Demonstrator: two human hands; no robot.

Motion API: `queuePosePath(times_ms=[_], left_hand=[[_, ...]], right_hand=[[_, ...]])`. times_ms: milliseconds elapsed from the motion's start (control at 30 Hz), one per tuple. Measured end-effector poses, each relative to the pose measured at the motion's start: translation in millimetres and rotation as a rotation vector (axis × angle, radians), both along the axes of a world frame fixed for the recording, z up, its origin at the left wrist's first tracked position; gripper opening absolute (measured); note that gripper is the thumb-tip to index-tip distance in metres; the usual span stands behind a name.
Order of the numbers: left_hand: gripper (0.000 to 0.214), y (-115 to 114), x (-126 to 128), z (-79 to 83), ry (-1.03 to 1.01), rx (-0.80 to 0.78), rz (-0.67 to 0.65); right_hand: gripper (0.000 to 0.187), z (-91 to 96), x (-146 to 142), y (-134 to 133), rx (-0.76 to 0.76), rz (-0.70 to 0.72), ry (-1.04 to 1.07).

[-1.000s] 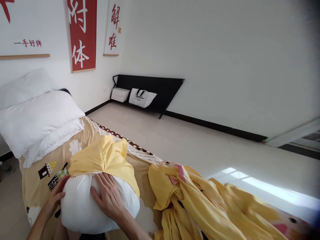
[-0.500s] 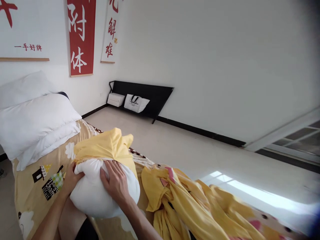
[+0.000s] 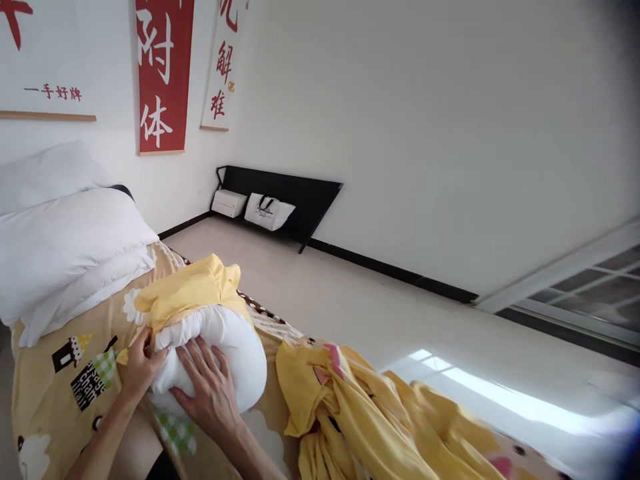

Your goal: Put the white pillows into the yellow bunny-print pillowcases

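A white pillow (image 3: 240,360) lies on the bed in front of me, its far part inside a yellow pillowcase (image 3: 193,287). My left hand (image 3: 143,363) is closed at the left side of the opening, pinching the pillowcase's edge, with the thumb against the pillow. Palm down, my right hand (image 3: 210,387) presses on the white pillow with its fingers spread. The fingertips lie just short of the yellow edge. To the right is a crumpled yellow cloth (image 3: 360,407) with a printed animal face, apart from both hands.
White pillows (image 3: 75,233) are stacked at the bed's left end. Beneath everything is a tan patterned bedsheet (image 3: 45,400). A black folded frame (image 3: 300,200) leans on the wall, with a white box (image 3: 229,203) and a white bag (image 3: 269,212) by it.
My right hand has moved down and left across the pillow, fingers spreading wider. The pillow's near end has drawn back from me, and less white bulges out. My left hand keeps its pinch.
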State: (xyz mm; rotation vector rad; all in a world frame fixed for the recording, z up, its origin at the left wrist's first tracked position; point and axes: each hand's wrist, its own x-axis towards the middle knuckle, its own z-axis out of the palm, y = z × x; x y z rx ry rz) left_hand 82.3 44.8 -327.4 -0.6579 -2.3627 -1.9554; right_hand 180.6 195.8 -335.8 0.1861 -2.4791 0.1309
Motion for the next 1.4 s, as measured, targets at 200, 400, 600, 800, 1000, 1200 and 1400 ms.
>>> queuePosePath(times_ms=[200,400,600,800,1000,1200,1400], left_hand=[[0.013,6.4,-0.2,-16.0,0.274,-0.280,0.075],[0.018,11.7,-25.5,-28.8,0.438,-0.596,0.435],[0.026,9.1,-23.9,-39.3,0.430,-0.819,0.350],[0.028,2.6,-18.9,-47.5,0.797,-0.810,0.282],[0.023,-5.4,-26.6,-43.5,0.712,-0.795,0.406],[0.012,-2.7,-10.5,-42.1,0.778,-0.901,0.493],[0.027,1.6,-1.3,-21.9,1.031,-0.756,0.370]], right_hand=[[0.056,4.8,-33.7,16.1,-0.121,-0.030,-0.077],[0.058,-2.4,-36.7,10.9,0.080,0.049,0.164],[0.076,-19.4,-17.9,14.0,0.143,0.154,0.043],[0.050,-0.9,-63.2,9.6,-0.061,0.075,-0.059],[0.046,3.8,-47.6,35.9,0.081,0.208,0.163],[0.063,-55.6,16.6,60.1,-0.034,-0.298,0.272],[0.051,-54.1,-25.8,33.1,-0.040,-0.336,0.132]])
